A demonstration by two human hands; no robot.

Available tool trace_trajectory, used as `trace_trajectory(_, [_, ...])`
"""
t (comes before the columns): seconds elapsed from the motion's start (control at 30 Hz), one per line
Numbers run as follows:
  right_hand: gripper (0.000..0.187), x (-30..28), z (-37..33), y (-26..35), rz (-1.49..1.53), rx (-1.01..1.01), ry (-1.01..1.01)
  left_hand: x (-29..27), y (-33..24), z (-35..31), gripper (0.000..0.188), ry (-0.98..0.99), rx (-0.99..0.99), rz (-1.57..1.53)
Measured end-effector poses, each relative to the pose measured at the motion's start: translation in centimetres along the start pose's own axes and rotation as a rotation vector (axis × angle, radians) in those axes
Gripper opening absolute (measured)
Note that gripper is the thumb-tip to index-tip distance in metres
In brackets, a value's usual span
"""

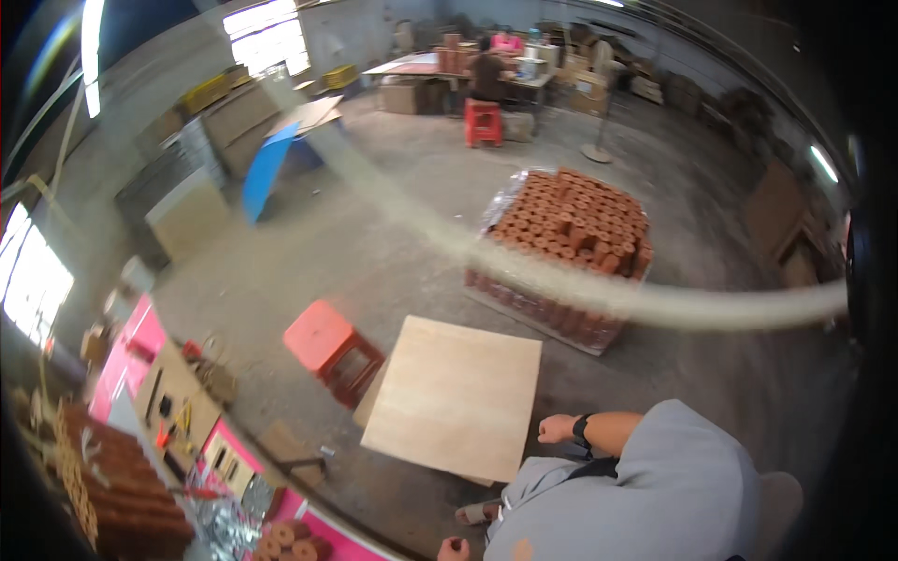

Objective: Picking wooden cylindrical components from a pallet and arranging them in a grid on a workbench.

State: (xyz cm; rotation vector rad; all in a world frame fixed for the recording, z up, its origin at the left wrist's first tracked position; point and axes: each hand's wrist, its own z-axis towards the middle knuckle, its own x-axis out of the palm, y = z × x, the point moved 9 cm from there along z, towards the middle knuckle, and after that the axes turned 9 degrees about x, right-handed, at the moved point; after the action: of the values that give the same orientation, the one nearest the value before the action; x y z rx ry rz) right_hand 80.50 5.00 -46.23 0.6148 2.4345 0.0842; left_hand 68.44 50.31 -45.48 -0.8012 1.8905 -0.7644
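A: What is the biggest thing here?
B: The long pink surface (pixel 348 540) at lower left, running up the left side, with tools and parts spread along it.

A: And after that?
B: A square stack of reddish-brown hollow cylinders (pixel 571 220), partly wrapped in clear film, standing on the floor beyond the person.

A: What lies closest to the hands?
B: A square, flat, pale wooden board (pixel 458 402), just in front of the person. Something brown shows under its edges, but I can't tell what holds it up.

A: Anything beside it?
B: A red plastic stool (pixel 323 335), near the board's left side.

A: Now the hands?
B: The right hand (pixel 554 429) is just beside the board's right edge. Its fingers look curled, yet I can't tell whether the grip is closed on anything. The left hand (pixel 455 550) is cut by the lower edge, between the board and the pink surface; its grip I can't read either.

A: Smallest?
B: The dark wristband (pixel 582 430) on the right wrist.
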Motion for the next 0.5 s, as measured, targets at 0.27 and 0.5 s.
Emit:
trace_trajectory(0.27, [0.042, 3.8, -0.9, -18.0, 0.28, 0.405, -0.121, 3.0, -2.1, 9.7, 0.034, 0.288, 0.002, 0.136])
trace_trajectory(0.5, [0.029, 10.6, -2.7, -18.4, 0.613, 0.29, -0.005, 4.9, -5.5, 12.3, 0.043, 0.406, 0.142, 0.173])
